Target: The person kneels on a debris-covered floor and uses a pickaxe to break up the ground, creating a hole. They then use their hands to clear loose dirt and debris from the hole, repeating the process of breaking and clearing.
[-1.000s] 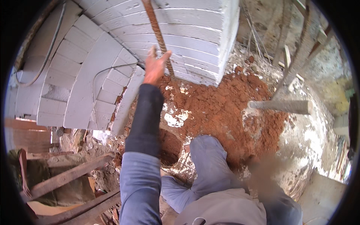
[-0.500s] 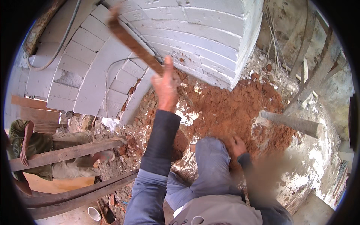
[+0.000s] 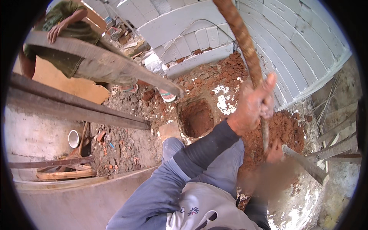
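Note:
My left hand (image 3: 255,101) is closed round a long, rusty-brown bar (image 3: 245,42) with a twisted look, its thumb pointing up. The bar runs from the top edge down past my hand, and its thin lower end stands over the heap of reddish soil (image 3: 285,128). Close beside that lower end is my right hand (image 3: 274,151), low over the soil, its visible fingers stretched out; a blur covers part of that arm. A grey pole (image 3: 306,165) slants just right of it. In front of my knees lies a dug hole (image 3: 196,117) with red-brown earth walls.
Pale block walls (image 3: 295,42) rise ahead and right. At upper left, a person in a green shirt rests a hand (image 3: 57,32) on a wooden beam (image 3: 103,57); a sandalled foot (image 3: 167,96) is near the hole. Another dark beam (image 3: 76,101) and a white bucket (image 3: 73,138) are left.
My view has turned left, bringing the hole and the other person further into sight. My left hand keeps the bar, now steeper and lower, nearer my right hand.

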A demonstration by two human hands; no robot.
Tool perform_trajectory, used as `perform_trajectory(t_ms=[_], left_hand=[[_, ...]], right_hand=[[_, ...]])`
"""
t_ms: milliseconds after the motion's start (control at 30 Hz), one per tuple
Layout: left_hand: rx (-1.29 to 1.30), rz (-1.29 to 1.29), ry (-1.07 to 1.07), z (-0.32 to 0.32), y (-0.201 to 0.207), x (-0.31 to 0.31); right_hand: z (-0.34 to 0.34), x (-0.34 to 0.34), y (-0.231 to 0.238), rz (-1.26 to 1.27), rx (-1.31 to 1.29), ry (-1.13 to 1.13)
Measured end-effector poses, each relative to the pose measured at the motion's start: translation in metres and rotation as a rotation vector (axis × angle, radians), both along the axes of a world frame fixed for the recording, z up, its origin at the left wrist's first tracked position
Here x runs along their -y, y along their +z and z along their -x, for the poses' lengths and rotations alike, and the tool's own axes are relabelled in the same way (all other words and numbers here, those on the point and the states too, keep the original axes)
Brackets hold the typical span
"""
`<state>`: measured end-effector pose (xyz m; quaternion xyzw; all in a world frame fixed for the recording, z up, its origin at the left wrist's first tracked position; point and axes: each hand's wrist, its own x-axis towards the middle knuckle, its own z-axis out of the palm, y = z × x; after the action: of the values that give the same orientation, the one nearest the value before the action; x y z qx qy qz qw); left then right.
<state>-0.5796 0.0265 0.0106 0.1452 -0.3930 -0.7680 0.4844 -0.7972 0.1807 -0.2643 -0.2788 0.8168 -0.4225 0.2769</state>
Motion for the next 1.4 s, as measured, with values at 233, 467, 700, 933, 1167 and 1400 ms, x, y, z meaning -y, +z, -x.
perform_trajectory(t_ms=[233, 467, 700, 933, 1167, 1400], left_hand=[[-0.012, -0.062, -0.053, 0.015, -0.028, -0.077], [0.042, -0.124, -0.042, 0.030, -0.037, -0.109], [0.040, -0.192, -0.043, 0.036, -0.051, -0.123], [0.007, -0.230, -0.016, 0.006, -0.045, -0.150], [-0.142, -0.324, -0.141, -0.040, -0.052, -0.168], [-0.273, -0.402, -0.032, -0.098, -0.058, -0.175]], right_hand=[[0.013, -0.073, 0.024, -0.052, -0.200, 0.276], [-0.021, -0.100, 0.104, 0.035, 0.267, 0.305], [0.042, -0.130, -0.008, -0.229, -0.175, 0.672], [0.029, -0.187, -0.039, -0.104, -0.065, 0.531], [0.027, -0.202, -0.024, -0.101, 0.041, 0.587], [-0.027, -0.200, 0.019, -0.152, 0.091, 0.471]])
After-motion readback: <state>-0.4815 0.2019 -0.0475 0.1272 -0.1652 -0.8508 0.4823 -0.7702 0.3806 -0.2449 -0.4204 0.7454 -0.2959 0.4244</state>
